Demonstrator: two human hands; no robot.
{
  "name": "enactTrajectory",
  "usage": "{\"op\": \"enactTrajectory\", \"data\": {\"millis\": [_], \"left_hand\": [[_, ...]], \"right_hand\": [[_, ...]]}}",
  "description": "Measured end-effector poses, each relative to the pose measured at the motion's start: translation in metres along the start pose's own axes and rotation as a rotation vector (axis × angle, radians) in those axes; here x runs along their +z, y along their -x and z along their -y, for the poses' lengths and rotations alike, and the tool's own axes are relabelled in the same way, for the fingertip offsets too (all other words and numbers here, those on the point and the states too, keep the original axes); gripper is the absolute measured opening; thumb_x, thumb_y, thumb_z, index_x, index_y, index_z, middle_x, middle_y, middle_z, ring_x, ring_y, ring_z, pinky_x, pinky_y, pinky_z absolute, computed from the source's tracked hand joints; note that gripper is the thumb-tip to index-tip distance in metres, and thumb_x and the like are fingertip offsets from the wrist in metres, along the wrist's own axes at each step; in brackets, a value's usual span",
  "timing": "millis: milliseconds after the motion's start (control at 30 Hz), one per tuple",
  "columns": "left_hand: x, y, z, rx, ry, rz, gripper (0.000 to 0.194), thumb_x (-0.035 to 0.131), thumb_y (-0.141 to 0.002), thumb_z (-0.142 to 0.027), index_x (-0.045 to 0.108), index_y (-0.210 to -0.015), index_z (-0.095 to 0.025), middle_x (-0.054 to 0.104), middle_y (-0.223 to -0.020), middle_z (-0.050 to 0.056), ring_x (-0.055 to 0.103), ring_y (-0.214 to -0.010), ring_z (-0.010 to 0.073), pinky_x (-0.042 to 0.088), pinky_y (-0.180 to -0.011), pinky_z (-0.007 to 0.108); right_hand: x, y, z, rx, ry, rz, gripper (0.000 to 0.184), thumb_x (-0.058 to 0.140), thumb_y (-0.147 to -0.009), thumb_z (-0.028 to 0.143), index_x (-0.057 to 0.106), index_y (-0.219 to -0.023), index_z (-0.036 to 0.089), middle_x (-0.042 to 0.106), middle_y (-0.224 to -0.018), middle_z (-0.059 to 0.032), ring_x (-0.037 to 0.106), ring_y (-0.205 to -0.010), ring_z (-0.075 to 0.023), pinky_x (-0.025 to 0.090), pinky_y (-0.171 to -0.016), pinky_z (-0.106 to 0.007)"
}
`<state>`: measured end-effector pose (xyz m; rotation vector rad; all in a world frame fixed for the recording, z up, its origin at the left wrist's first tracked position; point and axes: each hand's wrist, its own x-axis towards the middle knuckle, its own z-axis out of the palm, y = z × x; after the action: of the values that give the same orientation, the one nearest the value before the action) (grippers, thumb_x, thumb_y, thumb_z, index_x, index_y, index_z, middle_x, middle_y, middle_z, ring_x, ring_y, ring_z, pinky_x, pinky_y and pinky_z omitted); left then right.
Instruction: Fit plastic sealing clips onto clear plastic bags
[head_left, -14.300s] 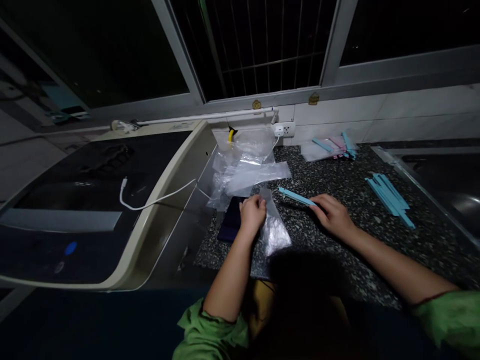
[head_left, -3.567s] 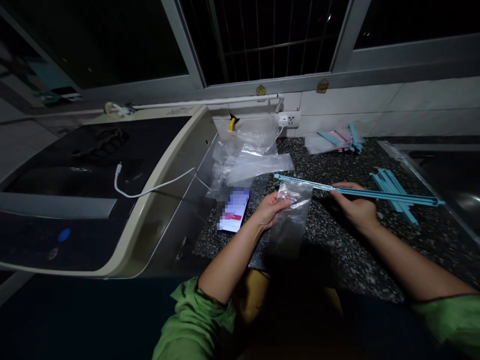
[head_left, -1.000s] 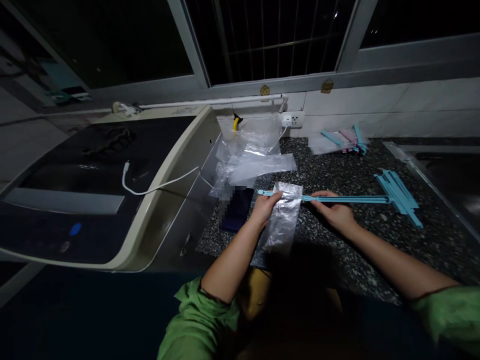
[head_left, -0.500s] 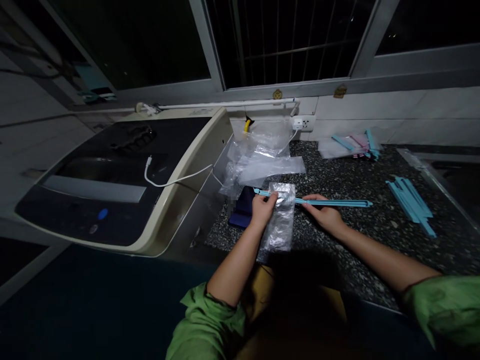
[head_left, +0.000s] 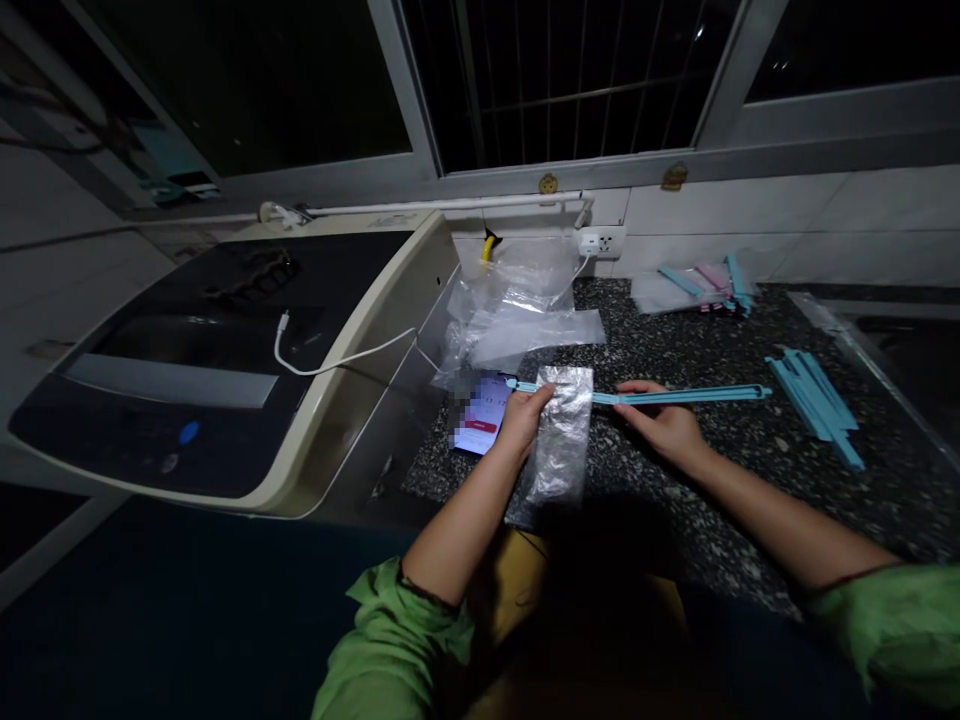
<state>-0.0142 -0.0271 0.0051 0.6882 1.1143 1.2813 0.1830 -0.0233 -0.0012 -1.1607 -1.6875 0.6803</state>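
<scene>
A long light-blue plastic strip (head_left: 694, 395) runs roughly level between my two hands above the dark speckled counter. Its near-left end pokes out past my left hand (head_left: 523, 415), which is closed with the thumb on top, pinching the strip together with a crinkled clear plastic bag (head_left: 559, 455). The bag hangs down toward the counter's front edge. My right hand (head_left: 664, 430) grips the strip right of the bag, thumb and fingers on either side of it. Beside my left hand lies a phone (head_left: 489, 402) with its screen lit.
Several similar light-blue strips (head_left: 814, 400) lie stacked at the right. Behind them is a clear bag holding blue and pink pieces (head_left: 709, 285). Loose clear bags (head_left: 517, 305) are heaped by the wall socket (head_left: 611, 242). A washing machine (head_left: 300, 430) with a white cable (head_left: 360, 357) stands left.
The phone's screen has gone from dark to lit. My right hand has shifted slightly right, and the strip's right end has moved right and a little up. My left hand keeps its pinch.
</scene>
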Motion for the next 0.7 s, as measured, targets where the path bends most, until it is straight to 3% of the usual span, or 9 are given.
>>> {"op": "enactTrajectory", "data": {"millis": [233,700], "left_hand": [[0.001,0.0,0.0,-0.073,0.101,0.026,0.034,0.078,-0.049,-0.039,0.058,-0.048,-0.012,0.056,-0.044,0.0,0.048,-0.042,0.0094,0.034,-0.049,0.023],[0.004,0.0,0.003,-0.106,0.123,0.08,0.035,0.081,-0.045,-0.039,0.061,-0.051,-0.01,0.06,-0.049,0.002,0.051,-0.046,0.0107,0.039,-0.054,0.025]], "right_hand": [[-0.008,0.0,0.002,-0.117,0.102,-0.064,0.023,0.06,-0.074,0.043,0.064,-0.086,0.024,0.069,-0.093,-0.005,0.064,-0.09,-0.0224,0.05,-0.087,-0.04],[-0.012,-0.001,0.007,-0.259,0.221,-0.075,0.016,0.059,-0.076,0.038,0.065,-0.08,0.024,0.07,-0.084,-0.0059,0.064,-0.079,-0.022,0.052,-0.076,-0.039]]}}
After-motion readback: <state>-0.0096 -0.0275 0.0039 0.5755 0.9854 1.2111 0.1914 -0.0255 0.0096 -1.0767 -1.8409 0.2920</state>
